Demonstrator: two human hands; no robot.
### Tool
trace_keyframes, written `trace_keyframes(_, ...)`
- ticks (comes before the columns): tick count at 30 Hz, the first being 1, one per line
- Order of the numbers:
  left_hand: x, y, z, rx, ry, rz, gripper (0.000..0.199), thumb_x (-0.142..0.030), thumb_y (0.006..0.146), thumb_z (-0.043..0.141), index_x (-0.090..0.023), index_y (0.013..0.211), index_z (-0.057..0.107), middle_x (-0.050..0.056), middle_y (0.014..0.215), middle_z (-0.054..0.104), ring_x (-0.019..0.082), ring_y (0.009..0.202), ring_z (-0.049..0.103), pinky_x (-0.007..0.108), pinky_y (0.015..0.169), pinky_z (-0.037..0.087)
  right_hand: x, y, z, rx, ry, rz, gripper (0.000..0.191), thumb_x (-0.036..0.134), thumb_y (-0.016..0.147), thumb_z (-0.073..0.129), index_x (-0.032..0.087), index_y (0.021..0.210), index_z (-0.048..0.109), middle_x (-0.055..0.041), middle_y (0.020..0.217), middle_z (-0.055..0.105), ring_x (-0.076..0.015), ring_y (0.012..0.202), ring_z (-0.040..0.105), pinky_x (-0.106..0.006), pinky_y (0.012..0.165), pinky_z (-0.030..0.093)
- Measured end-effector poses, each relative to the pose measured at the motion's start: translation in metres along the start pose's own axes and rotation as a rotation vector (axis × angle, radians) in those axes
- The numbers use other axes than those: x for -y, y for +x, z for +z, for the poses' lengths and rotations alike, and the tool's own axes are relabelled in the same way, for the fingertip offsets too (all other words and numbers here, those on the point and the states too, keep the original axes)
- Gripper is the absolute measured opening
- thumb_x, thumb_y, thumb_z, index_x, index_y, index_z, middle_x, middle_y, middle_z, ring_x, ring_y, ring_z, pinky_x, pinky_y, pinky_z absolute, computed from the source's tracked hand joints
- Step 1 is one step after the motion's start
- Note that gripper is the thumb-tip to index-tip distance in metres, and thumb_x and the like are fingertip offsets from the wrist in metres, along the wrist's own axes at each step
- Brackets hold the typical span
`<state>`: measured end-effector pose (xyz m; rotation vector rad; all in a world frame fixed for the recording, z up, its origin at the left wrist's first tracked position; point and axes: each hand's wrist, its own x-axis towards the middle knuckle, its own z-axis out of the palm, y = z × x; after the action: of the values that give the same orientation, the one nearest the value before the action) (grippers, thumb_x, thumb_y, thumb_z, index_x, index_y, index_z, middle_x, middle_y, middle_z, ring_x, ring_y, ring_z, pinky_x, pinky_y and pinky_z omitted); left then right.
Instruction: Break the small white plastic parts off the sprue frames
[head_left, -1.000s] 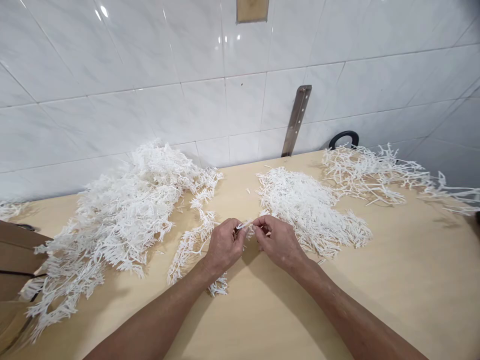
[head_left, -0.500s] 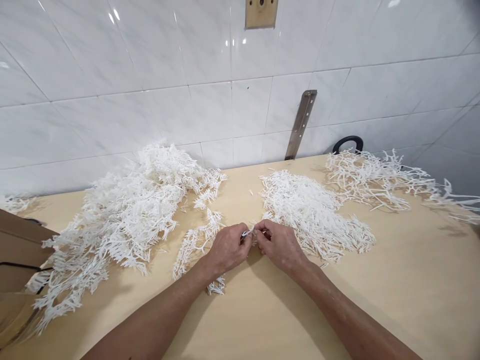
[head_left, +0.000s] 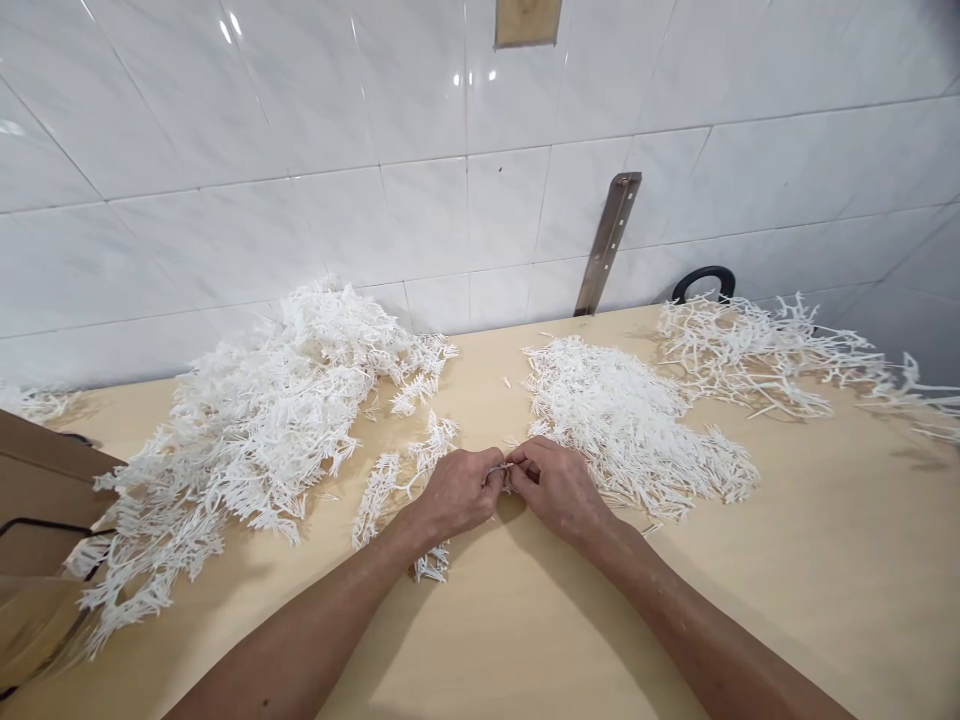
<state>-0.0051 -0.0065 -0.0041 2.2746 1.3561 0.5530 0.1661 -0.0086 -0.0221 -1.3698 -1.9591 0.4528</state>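
Near the middle of the table my left hand (head_left: 461, 490) is closed, its thumb and fingers pinching a small white branched plastic piece (head_left: 498, 468). A dark edge shows at these fingers, too small to make out. My right hand (head_left: 555, 485) is closed in a pinch at the other end of the piece, fingertips almost touching the left ones. Beneath and beside my left hand lies a small cluster of white branched pieces (head_left: 379, 490). Just behind my right hand spreads a pile of thin white sticks (head_left: 615, 410).
A large heap of white branched pieces (head_left: 277, 410) covers the table's left side. Bare, open-branched white stems (head_left: 742, 345) lie at back right, by a black ring-shaped handle (head_left: 705, 280). A metal bracket (head_left: 609, 245) stands against the tiled wall. A brown box (head_left: 45, 490) is at left.
The view has shifted slightly. Both hands stay together in the same place; the small piece between the fingertips has turned a little.
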Motion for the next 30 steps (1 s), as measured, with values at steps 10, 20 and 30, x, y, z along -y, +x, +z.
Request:
trace_keyframes(10,0.001,0.004,-0.006,-0.007,-0.187,-0.088,0.022,-0.024,0.084,0.046,-0.019,0.062,0.043,-0.005,0.055,0.041,0.010,0.054,0.037,0.025,0.053,0.024,0.009,0.002,0.008,0.129,0.258,0.400,0.009,0.022,0.082,0.050,0.019,0.081,0.058,0.0021,0.062,0.062,-0.0127,0.040,0.057,-0.024,0.043,0.043)
trace_keyframes(20,0.005,0.005,-0.009,-0.004,-0.387,-0.074,0.026,-0.031,0.083,0.049,-0.018,0.062,0.044,-0.005,0.058,0.037,0.011,0.060,0.034,0.024,0.056,0.026,0.010,-0.003,0.015,-0.054,0.016,0.037,0.014,0.019,0.088,0.045,0.019,0.080,0.056,-0.0072,0.080,0.067,-0.0202,0.072,0.063,-0.032,0.068,0.047)
trace_keyframes(30,-0.006,-0.002,-0.006,0.011,-0.515,-0.067,0.031,-0.039,0.087,0.052,-0.018,0.066,0.047,-0.005,0.061,0.038,0.010,0.060,0.034,0.024,0.056,0.026,-0.006,0.005,-0.001,0.064,0.436,0.477,0.011,0.029,0.086,0.054,0.020,0.082,0.058,0.0034,0.055,0.056,-0.0127,0.040,0.050,-0.026,0.045,0.038)
